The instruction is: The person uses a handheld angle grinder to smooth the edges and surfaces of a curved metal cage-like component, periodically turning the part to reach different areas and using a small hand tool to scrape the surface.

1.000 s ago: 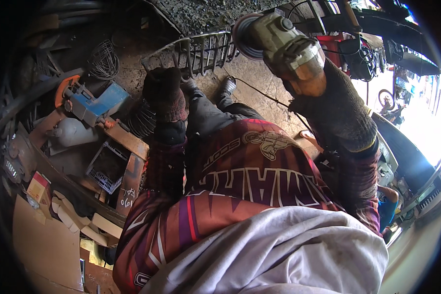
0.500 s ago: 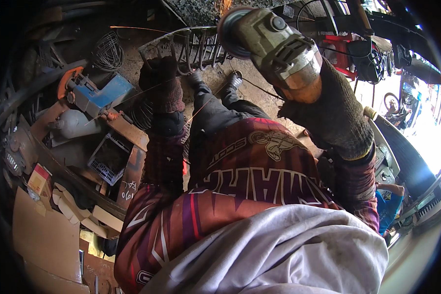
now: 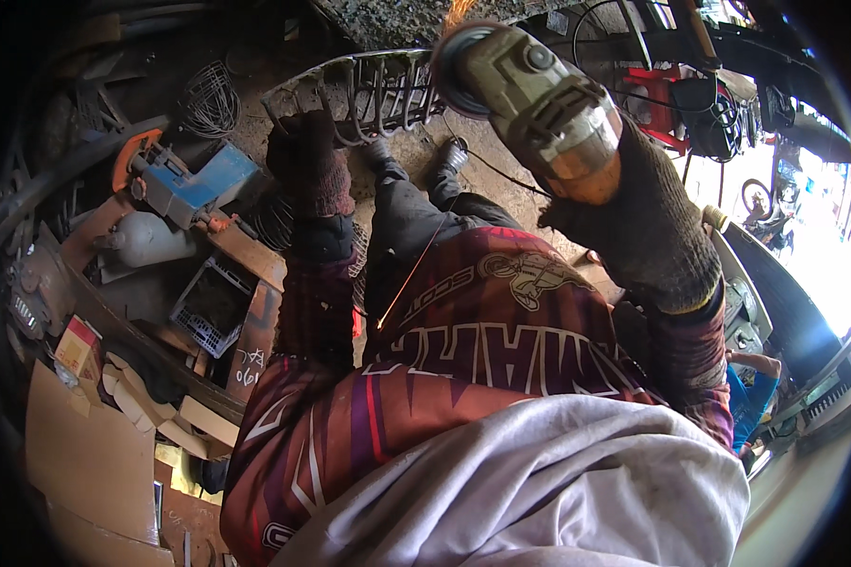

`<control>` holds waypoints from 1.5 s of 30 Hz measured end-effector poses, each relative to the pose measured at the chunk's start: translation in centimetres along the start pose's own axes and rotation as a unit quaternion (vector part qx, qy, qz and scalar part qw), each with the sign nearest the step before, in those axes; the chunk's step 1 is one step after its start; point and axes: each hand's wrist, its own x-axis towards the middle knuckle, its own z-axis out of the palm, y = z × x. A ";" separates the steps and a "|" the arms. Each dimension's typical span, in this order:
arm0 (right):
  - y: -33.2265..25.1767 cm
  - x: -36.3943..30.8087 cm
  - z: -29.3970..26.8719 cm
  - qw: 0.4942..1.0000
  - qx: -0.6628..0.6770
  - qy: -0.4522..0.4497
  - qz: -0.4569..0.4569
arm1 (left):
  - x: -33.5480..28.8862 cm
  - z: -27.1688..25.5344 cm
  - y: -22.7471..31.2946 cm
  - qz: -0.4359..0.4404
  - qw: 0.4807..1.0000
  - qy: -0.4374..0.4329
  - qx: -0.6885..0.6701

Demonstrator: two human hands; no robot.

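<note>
R grip [image 3: 624, 215] clenched rnd grinder [image 3: 550, 102]; sparks [image 3: 459, 11] new since 1st pic. L grip [image 3: 308, 159] at rack [image 3: 379, 94], closure unclear.

Angle grinder [image 3: 544, 104] is showing scuffed, dull metal, right-hand glove [image 3: 648, 227] is presenting matt, coarse-knit cloth, rod frame [image 3: 380, 93] is exhibiting bare-looking metal — faintly glossy, cardboard sheet [image 3: 90, 454] is appearing matt, draped cloth [image 3: 539, 482] is looking soft and matt.

On the left, a bundle of wire [image 3: 210, 99] sits near a blue machine [image 3: 197, 181] with a curved orange part [image 3: 132, 161]. Just beside that are a pale, rounded container [image 3: 153, 238] and a grey plastic crate [image 3: 199, 331]. Flattened cardboard [image 3: 90, 454] lies below a small red-and-tan box [image 3: 78, 347]. Far right, a person in a blue shirt [image 3: 749, 402] is partly visible.
</note>
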 end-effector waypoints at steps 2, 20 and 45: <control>-0.4 -0.3 -0.7 0.998 0.048 -0.008 0.032 | 0.5 -0.4 0.3 0.043 0.999 0.005 0.012; -9.5 3.5 -12.8 0.878 0.347 -0.123 0.307 | -0.2 -0.4 -0.6 0.019 0.999 -0.015 0.026; -10.2 5.7 -12.2 0.938 0.251 -0.108 0.213 | 0.4 -1.8 1.0 -0.054 0.991 0.033 -0.118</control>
